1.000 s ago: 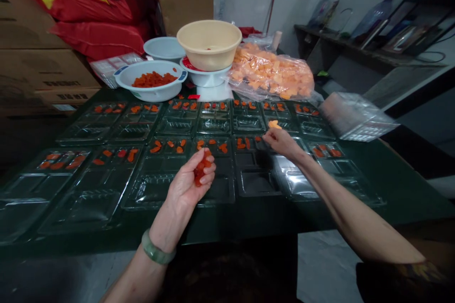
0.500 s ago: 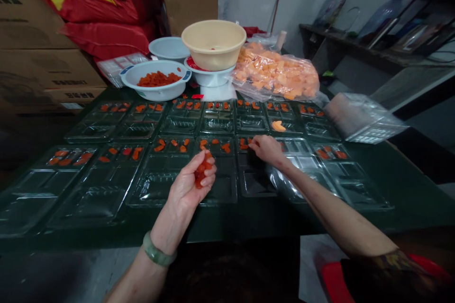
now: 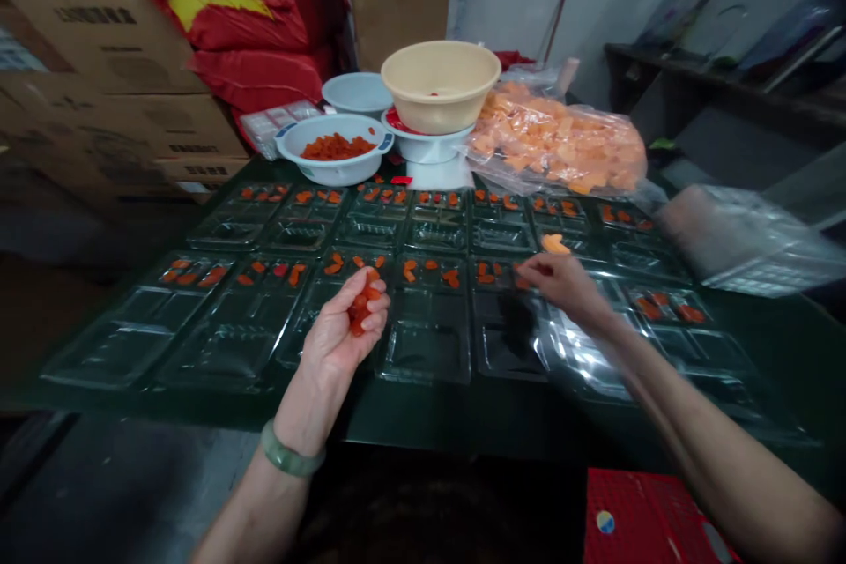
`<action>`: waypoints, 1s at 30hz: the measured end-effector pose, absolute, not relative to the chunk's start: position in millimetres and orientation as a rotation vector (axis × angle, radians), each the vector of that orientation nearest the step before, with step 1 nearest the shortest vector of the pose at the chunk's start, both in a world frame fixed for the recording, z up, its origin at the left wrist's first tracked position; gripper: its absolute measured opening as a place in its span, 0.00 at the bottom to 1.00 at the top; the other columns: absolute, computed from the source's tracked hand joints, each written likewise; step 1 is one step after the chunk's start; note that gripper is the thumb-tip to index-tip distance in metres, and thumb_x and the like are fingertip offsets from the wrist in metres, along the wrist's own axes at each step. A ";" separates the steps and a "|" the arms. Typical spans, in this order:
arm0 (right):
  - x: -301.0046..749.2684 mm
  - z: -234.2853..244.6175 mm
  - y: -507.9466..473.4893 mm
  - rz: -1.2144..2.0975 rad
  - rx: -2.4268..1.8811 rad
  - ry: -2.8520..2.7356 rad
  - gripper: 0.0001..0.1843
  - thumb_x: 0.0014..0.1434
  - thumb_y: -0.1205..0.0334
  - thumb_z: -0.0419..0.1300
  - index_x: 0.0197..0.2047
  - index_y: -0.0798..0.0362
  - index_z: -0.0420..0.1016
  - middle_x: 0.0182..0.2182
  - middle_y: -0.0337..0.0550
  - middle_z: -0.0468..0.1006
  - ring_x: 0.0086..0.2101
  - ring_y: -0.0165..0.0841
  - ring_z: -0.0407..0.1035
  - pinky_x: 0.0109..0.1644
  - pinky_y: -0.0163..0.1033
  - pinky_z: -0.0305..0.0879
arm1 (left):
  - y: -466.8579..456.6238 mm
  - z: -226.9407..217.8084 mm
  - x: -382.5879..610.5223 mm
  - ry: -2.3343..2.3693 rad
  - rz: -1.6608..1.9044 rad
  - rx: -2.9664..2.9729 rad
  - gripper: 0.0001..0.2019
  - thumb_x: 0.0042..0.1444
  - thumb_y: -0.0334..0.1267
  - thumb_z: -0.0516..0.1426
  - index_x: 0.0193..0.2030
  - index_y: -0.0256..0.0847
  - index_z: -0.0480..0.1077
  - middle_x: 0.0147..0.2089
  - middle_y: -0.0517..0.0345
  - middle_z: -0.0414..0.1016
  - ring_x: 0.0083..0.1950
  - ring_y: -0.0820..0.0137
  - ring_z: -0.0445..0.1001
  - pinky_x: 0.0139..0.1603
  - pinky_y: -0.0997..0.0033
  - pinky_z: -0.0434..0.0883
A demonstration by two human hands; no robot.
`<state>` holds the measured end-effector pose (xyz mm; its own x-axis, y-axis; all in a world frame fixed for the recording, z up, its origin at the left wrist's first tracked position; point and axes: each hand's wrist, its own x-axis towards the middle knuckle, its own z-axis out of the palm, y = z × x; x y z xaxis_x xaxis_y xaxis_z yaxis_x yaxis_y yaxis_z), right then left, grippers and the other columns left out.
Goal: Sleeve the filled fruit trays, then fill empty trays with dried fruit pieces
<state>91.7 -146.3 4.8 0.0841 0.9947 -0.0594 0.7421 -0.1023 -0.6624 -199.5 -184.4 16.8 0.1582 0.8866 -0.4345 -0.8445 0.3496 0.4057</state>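
My left hand [image 3: 350, 317] is closed around a handful of small, glossy orange-red pieces [image 3: 360, 310], held above the near row of clear plastic trays. My right hand [image 3: 561, 282] reaches further right, thumb and fingertips pinched at an orange-red piece [image 3: 521, 280] in the top compartment of a clear tray [image 3: 502, 339]. Its fingertips partly hide that piece. More such pieces lie in the small top compartments of the other trays, as in the tray [image 3: 426, 335] between my hands. A pale orange piece [image 3: 555, 244] lies just behind my right hand.
Behind the trays stand a light blue basin [image 3: 337, 172] of orange-red pieces, a cream basin [image 3: 441, 97] stacked on another, and a clear bag [image 3: 561, 141] of pale orange pieces. Stacked clear trays [image 3: 746, 238] sit at right. A red crate [image 3: 634, 511] is below the table edge.
My right hand has moved rightward along the top compartments of the same tray, leaving pieces visible at its left. My left hand still holds its handful. The view has turned left.
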 end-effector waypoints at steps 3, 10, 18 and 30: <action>62.5 13.2 -144.4 1.437 -1.493 -1.255 0.13 0.49 0.53 0.56 0.32 0.54 0.67 0.19 0.33 0.56 0.18 0.25 0.50 0.20 0.32 0.41 | -186.8 17.4 -213.2 0.703 1.293 0.052 0.07 0.60 0.27 0.48 0.33 0.34 0.66 0.27 0.56 0.64 0.20 0.79 0.62 0.12 0.87 0.55; -11.0 9.6 -120.2 1.261 -1.433 -1.407 0.07 0.46 0.64 0.60 0.22 0.55 0.67 0.17 0.34 0.62 0.21 0.24 0.53 0.23 0.32 0.46 | -195.7 11.8 -220.1 0.668 1.296 -0.010 0.05 0.59 0.26 0.50 0.35 0.32 0.67 0.28 0.55 0.64 0.21 0.79 0.63 0.13 0.86 0.58; -6.5 35.3 -137.7 1.749 -1.250 -0.793 0.11 0.60 0.58 0.50 0.32 0.56 0.68 0.17 0.33 0.60 0.16 0.23 0.54 0.19 0.30 0.43 | -202.3 22.1 -220.9 0.687 1.278 0.024 0.07 0.59 0.26 0.48 0.35 0.33 0.67 0.29 0.54 0.65 0.21 0.79 0.64 0.12 0.86 0.58; 31.7 21.4 -240.6 1.776 -0.896 -0.631 0.06 0.56 0.60 0.56 0.34 0.54 0.67 0.18 0.35 0.68 0.14 0.22 0.51 0.16 0.29 0.37 | -197.1 54.2 -123.4 0.524 0.995 0.162 0.14 0.62 0.27 0.42 0.29 0.33 0.64 0.25 0.60 0.59 0.17 0.83 0.60 0.10 0.89 0.57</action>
